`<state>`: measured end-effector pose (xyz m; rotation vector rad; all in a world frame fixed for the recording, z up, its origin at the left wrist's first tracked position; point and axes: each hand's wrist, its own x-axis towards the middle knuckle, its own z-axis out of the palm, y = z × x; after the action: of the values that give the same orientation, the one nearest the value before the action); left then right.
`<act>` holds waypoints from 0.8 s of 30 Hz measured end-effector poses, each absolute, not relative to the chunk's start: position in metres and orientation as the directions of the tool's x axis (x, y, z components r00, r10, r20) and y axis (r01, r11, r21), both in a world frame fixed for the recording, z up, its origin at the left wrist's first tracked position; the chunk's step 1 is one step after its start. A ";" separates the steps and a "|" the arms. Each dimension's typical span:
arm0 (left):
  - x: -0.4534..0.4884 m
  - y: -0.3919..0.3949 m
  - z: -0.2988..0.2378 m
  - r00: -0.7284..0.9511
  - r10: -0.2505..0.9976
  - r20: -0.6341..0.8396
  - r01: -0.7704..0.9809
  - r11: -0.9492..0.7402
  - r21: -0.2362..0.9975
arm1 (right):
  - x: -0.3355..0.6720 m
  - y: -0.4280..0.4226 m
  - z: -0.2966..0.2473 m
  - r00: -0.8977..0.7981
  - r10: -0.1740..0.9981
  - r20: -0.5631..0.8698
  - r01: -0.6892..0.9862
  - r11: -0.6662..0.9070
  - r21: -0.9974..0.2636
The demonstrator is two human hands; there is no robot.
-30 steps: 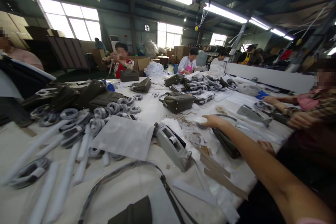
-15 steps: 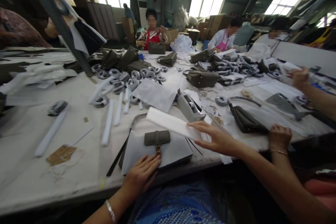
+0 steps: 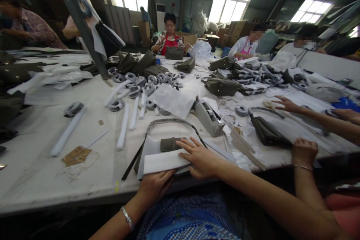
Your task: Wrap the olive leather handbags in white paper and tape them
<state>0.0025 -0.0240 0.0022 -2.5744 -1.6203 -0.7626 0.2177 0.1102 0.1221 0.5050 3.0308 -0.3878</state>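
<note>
A dark olive-grey handbag (image 3: pixel 137 165) lies in front of me at the table edge, white sheet over its front and its strap looped up behind. Its small flap tab (image 3: pixel 168 144) shows above a white foam strip (image 3: pixel 163 161), which lies across the front and hides the clasp. My left hand (image 3: pixel 157 185) is at the bag's lower edge, fingers stretched out along the strip's near side, tips partly hidden. My right hand (image 3: pixel 199 159) lies on the strip's right end with fingers spread, the fingertips by the tab.
A grey tape dispenser (image 3: pixel 209 118) stands behind the bag. Left of it lie white foam rolls (image 3: pixel 123 127), wrapped strap coils (image 3: pixel 116 105) and a brown tag (image 3: pixel 75 155). A co-worker's hand (image 3: pixel 305 152) rests at right near another bag (image 3: pixel 266 129). More bags (image 3: pixel 222 85) are piled farther back.
My right hand has brought the foam strip down and left onto the bag's front, over the clasp. The strap now arches up behind the bag. The neighbour's far hand has moved left and down.
</note>
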 end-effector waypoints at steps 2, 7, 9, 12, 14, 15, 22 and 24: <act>0.002 -0.024 0.002 0.346 0.849 0.400 0.845 -0.467 0.259 | 0.210 0.108 0.116 -0.939 0.337 -0.076 0.344 0.897 -0.277; 0.002 -0.024 0.000 0.349 0.850 0.396 0.831 -0.476 0.289 | 0.199 0.103 0.095 -0.935 0.349 -0.067 0.355 0.902 -0.246; 0.002 -0.024 -0.002 0.351 0.849 0.396 0.824 -0.480 0.300 | 0.199 0.099 0.088 -0.932 0.358 -0.055 0.361 0.908 -0.211; 0.002 -0.023 -0.003 0.352 0.849 0.394 0.817 -0.484 0.312 | 0.202 0.096 0.080 -0.926 0.374 -0.056 0.378 0.902 -0.210; 0.002 -0.023 -0.002 0.361 0.844 0.396 0.812 -0.494 0.313 | 0.205 0.095 0.075 -0.928 0.368 -0.063 0.372 0.900 -0.225; 0.002 -0.022 -0.001 0.368 0.839 0.401 0.808 -0.502 0.309 | 0.206 0.095 0.072 -0.928 0.367 -0.063 0.371 0.899 -0.233; -0.002 -0.030 0.017 0.344 0.772 0.535 0.756 -0.565 0.330 | 0.212 0.100 0.060 -0.931 0.360 -0.052 0.360 0.891 -0.277; -0.001 -0.032 0.030 0.288 0.758 0.586 0.749 -0.560 0.355 | 0.213 0.101 0.060 -0.931 0.363 -0.039 0.359 0.891 -0.277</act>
<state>-0.0006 -0.0319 0.0297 -2.5312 -1.4796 -1.1621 0.2127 0.1005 0.0600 0.5853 3.0681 -0.4452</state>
